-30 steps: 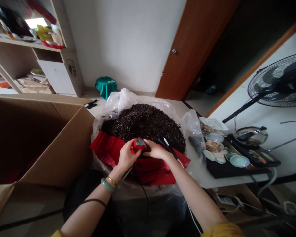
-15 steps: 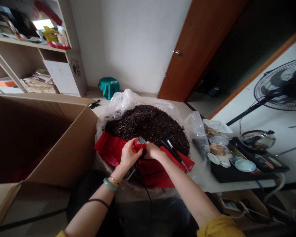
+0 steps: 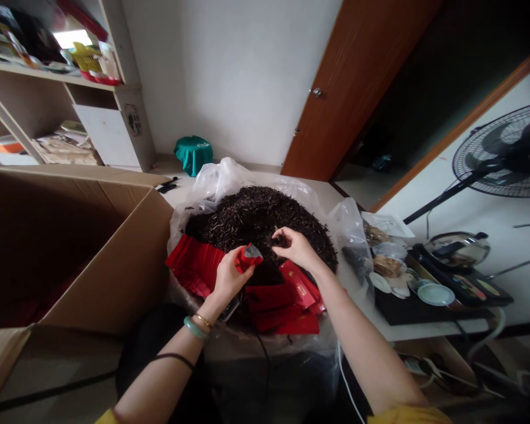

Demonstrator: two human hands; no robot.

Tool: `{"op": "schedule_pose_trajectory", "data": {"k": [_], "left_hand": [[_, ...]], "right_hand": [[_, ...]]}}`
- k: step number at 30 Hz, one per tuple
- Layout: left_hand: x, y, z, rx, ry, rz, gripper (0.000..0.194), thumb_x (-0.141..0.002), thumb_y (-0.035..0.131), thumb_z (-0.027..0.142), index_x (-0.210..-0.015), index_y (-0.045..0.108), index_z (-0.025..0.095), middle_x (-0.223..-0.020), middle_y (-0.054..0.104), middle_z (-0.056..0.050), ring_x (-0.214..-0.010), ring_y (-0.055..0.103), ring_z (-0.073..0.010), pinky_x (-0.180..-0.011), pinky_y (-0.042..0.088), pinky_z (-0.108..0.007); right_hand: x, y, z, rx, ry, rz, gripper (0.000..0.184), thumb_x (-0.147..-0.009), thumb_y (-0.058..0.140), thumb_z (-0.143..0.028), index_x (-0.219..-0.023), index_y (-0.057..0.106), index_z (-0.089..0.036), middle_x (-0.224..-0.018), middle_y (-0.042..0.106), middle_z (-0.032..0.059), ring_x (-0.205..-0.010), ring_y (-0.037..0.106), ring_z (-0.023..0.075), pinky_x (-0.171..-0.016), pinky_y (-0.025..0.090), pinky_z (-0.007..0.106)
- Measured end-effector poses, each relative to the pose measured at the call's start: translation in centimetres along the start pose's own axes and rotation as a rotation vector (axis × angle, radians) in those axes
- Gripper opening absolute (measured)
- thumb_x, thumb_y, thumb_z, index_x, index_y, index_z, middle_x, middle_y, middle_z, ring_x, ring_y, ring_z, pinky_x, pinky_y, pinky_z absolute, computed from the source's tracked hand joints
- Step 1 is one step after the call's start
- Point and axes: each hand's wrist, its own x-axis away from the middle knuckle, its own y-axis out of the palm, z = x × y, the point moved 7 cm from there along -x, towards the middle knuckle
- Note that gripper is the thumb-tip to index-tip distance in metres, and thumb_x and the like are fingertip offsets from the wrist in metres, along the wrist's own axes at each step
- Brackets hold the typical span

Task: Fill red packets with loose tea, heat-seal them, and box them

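Observation:
My left hand (image 3: 232,274) is closed round a small red foil pouch (image 3: 251,254), whose open silver-lined mouth points up. To its right, my right hand (image 3: 297,249) hovers over a heap of dark dried tea leaves (image 3: 256,209). Its fingers are curled into a pinch with a few dark leaves between them. The heap lies in a clear plastic bag (image 3: 221,179) spread open on the table. Flat red pouches lie in a fanned row (image 3: 194,265) left of my left hand, and a looser pile of red pouches (image 3: 276,309) is below my hands.
A large open cardboard box (image 3: 110,259) stands at the left. On the right are a tray with a glass kettle (image 3: 457,250), a small pale bowl (image 3: 436,294) and a tub (image 3: 388,265). Beyond them stands a black fan (image 3: 503,156). A white cord (image 3: 347,383) hangs below my right arm.
My right hand has left the pouch and moved right, over the tea leaves. My left hand keeps the pouch nearly in place. The black and white sticks on the red pouches no longer show.

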Motion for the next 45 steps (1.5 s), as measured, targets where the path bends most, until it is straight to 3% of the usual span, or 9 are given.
{"op": "schedule_pose_trajectory", "data": {"k": [3,8,16,23,27,30,36,40,45], "left_hand": [[0.0,0.1,0.1,-0.007,-0.011,-0.013,0.045,-0.069,0.073,0.023,-0.112,0.06,0.017,-0.103,0.07,-0.009,-0.088,0.068,-0.0214,-0.078,0.057,-0.035],[-0.1,0.1,-0.1,0.002,-0.022,-0.021,0.048,-0.069,0.073,0.023,-0.114,0.06,0.017,-0.105,0.07,-0.009,-0.089,0.067,-0.0211,-0.079,0.057,-0.034],[0.0,0.2,-0.7,0.047,-0.066,0.01,0.05,-0.065,0.075,0.022,-0.113,0.061,0.019,-0.1,0.069,-0.006,-0.086,0.066,-0.0193,-0.074,0.057,-0.03],[0.0,0.3,-0.8,0.057,-0.062,0.019,0.05,-0.065,0.075,0.021,-0.113,0.061,0.018,-0.096,0.069,-0.006,-0.082,0.066,-0.0181,-0.072,0.056,-0.03],[-0.1,0.1,-0.8,0.045,-0.061,0.018,0.053,-0.065,0.075,0.022,-0.115,0.06,0.019,-0.097,0.07,-0.006,-0.084,0.066,-0.0185,-0.074,0.056,-0.03],[-0.2,0.0,-0.7,0.021,-0.071,0.016,0.055,-0.064,0.075,0.021,-0.116,0.059,0.018,-0.102,0.069,-0.007,-0.086,0.066,-0.0197,-0.076,0.056,-0.031],[-0.1,0.2,-0.5,-0.009,-0.078,0.01,0.054,-0.065,0.074,0.02,-0.116,0.058,0.016,-0.101,0.069,-0.007,-0.085,0.066,-0.02,-0.077,0.056,-0.032],[0.0,0.3,-0.6,0.006,-0.062,0.012,0.055,-0.064,0.074,0.019,-0.117,0.058,0.017,-0.104,0.069,-0.007,-0.09,0.066,-0.0207,-0.078,0.057,-0.032],[-0.1,0.1,-0.6,0.009,-0.059,0.021,0.053,-0.065,0.075,0.021,-0.116,0.059,0.017,-0.1,0.069,-0.007,-0.088,0.067,-0.0209,-0.077,0.057,-0.032]], "right_hand": [[0.4,-1.0,-3.2,-0.134,-0.089,-0.011,0.023,-0.066,0.064,-0.026,-0.087,0.058,-0.019,-0.085,0.064,-0.001,-0.073,0.058,0.0143,-0.071,0.045,0.025],[0.7,0.4,-6.7,0.099,-0.125,-0.085,0.021,-0.066,0.063,-0.016,-0.087,0.062,-0.02,-0.077,0.065,-0.0032,-0.069,0.059,0.0139,-0.07,0.044,0.025],[0.2,2.5,-7.8,0.344,-0.187,-0.085,0.029,-0.067,0.066,-0.004,-0.093,0.065,-0.018,-0.093,0.067,0.0056,-0.088,0.063,0.0197,-0.083,0.048,0.032],[0.7,3.3,-8.5,0.23,-0.237,-0.077,0.033,-0.068,0.064,-0.001,-0.096,0.066,-0.017,-0.1,0.065,0.0068,-0.09,0.064,0.0184,-0.083,0.052,0.032],[0.4,2.3,-6.9,0.04,-0.199,0.028,0.025,-0.077,0.058,-0.009,-0.099,0.065,-0.018,-0.105,0.063,0.0071,-0.089,0.065,0.0161,-0.068,0.056,0.025],[0.2,1.7,-3.7,0.134,-0.083,0.083,0.03,-0.082,0.048,-0.009,-0.107,0.063,-0.018,-0.108,0.064,0.0082,-0.089,0.066,0.0155,-0.073,0.056,0.027],[2.2,6.8,1.7,0.512,0.053,-0.423,0.047,-0.066,0.068,-0.011,-0.112,0.064,-0.022,-0.112,0.069,0.0067,-0.104,0.064,0.0242,-0.086,0.049,0.031],[2.6,8.7,2.8,0.589,0.114,-0.442,0.05,-0.062,0.072,-0.015,-0.112,0.064,-0.02,-0.109,0.07,0.0117,-0.101,0.065,0.03,-0.08,0.05,0.034],[1.9,9.0,3.0,0.59,0.162,-0.397,0.034,-0.062,0.071,-0.016,-0.096,0.069,-0.016,-0.095,0.073,0.0128,-0.088,0.068,0.0293,-0.069,0.05,0.031]]}}
